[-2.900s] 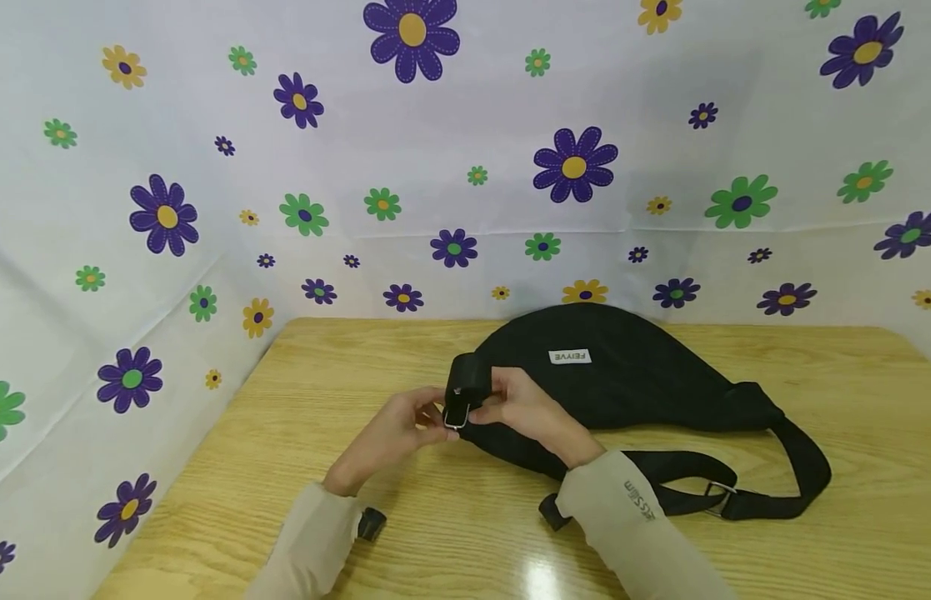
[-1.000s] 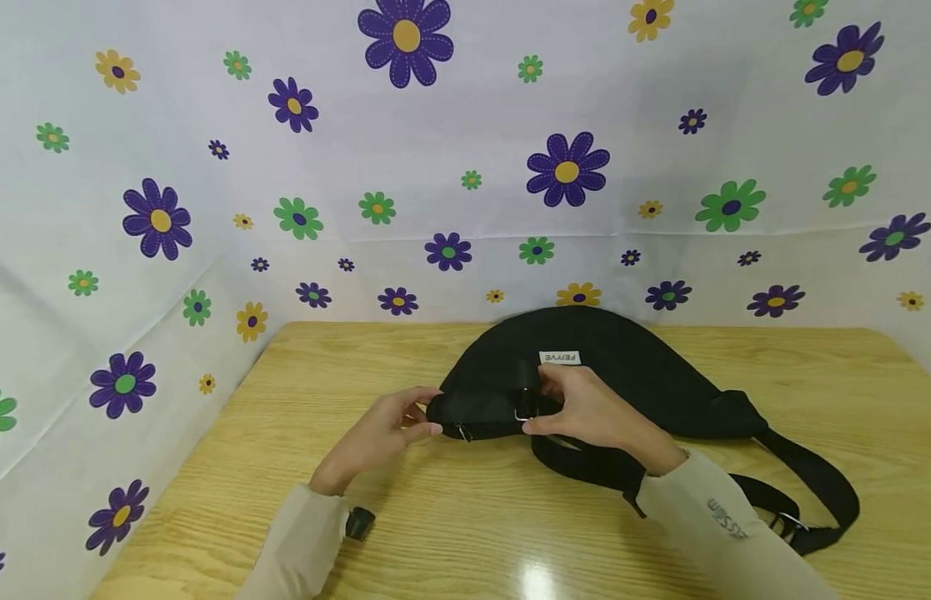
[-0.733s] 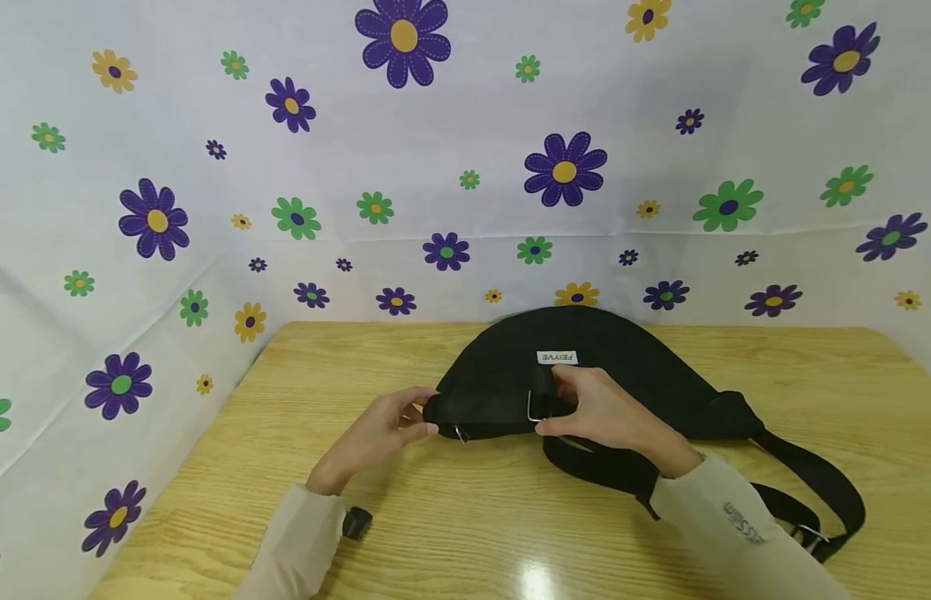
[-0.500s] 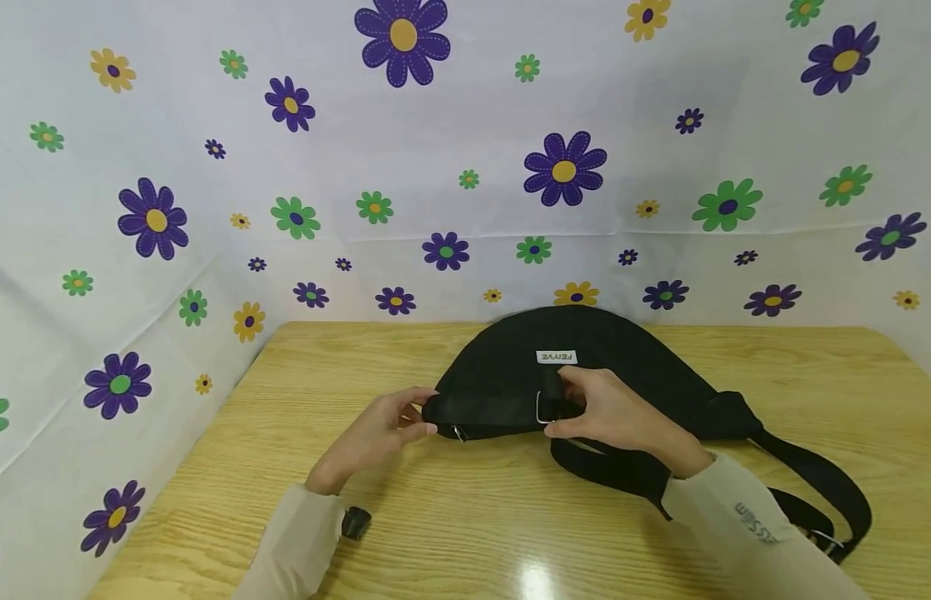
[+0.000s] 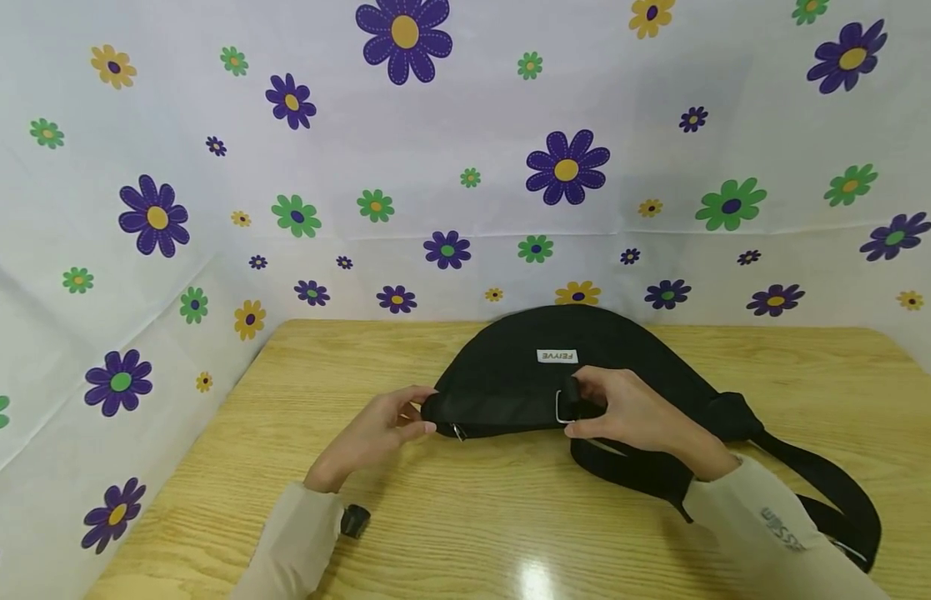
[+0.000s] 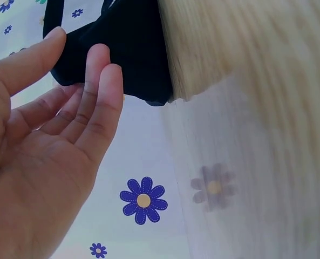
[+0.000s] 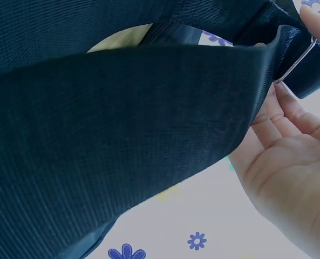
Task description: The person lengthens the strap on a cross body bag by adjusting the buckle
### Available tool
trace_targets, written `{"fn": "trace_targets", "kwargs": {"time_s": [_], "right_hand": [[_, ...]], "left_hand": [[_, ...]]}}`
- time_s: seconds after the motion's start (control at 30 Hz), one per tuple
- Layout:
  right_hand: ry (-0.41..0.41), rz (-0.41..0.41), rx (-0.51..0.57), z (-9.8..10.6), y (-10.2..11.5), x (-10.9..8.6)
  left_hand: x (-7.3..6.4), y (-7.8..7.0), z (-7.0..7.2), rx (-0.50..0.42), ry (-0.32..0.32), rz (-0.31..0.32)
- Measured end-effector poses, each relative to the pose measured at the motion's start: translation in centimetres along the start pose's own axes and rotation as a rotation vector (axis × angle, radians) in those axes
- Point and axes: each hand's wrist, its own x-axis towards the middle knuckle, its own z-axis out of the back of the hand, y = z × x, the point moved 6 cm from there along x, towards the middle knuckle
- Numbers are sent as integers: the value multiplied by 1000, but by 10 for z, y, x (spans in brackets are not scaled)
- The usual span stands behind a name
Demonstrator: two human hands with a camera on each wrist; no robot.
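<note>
Head view: my left hand (image 5: 371, 433) pinches the bag (image 5: 615, 342), right hand (image 5: 632, 417) slid its pinched buckle (image 5: 558, 407) toward 3 o'clock, probably straightening the strap (image 5: 503, 409).

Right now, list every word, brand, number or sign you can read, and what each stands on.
"FEIYVE": upside down in the head view, on the white label of the black bag.
Print on the right sleeve: too creased and blurred to read with certainty.
No numbers can be read.
</note>
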Motion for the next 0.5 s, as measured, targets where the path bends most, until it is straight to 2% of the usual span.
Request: {"fn": "trace_targets", "kwargs": {"time_s": [0.5], "right_hand": [[-3,-4,-46,7,-9,-11]], "left_hand": [[-1,-2,-1,13,5,7]]}}
